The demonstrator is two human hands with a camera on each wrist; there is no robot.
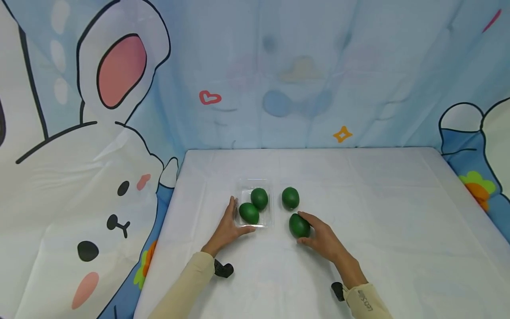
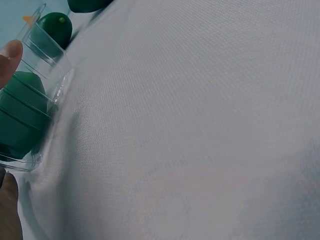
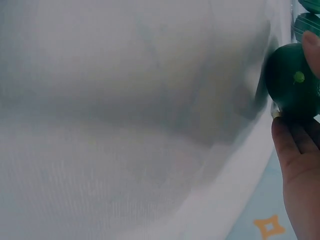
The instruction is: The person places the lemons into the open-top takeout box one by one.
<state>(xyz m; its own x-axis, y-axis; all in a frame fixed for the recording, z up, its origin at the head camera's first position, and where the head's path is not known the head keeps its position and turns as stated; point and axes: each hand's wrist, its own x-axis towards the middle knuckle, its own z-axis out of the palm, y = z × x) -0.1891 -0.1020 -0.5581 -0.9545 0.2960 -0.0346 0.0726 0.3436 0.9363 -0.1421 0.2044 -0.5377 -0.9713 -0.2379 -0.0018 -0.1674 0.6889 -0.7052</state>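
A clear plastic container (image 1: 270, 212) stands left of the table's middle with two green limes inside, a rear lime (image 1: 259, 198) and a front lime (image 1: 249, 213). My left hand (image 1: 228, 228) holds the container, fingers along its left side and thumb at its front edge. Through the clear wall in the left wrist view, a lime (image 2: 22, 117) shows between thumb and fingers. To the right of the container, my right hand (image 1: 323, 239) grips another lime (image 1: 299, 226) between thumb and fingers. Just behind it a loose lime (image 1: 290, 198) lies on the cloth.
A white cloth covers the table (image 1: 378, 199). Behind it hangs a light blue printed curtain (image 1: 247, 53), with a large white rabbit picture (image 1: 52, 199) on the left. Dark wrist straps (image 1: 224, 269) show at both sleeves.
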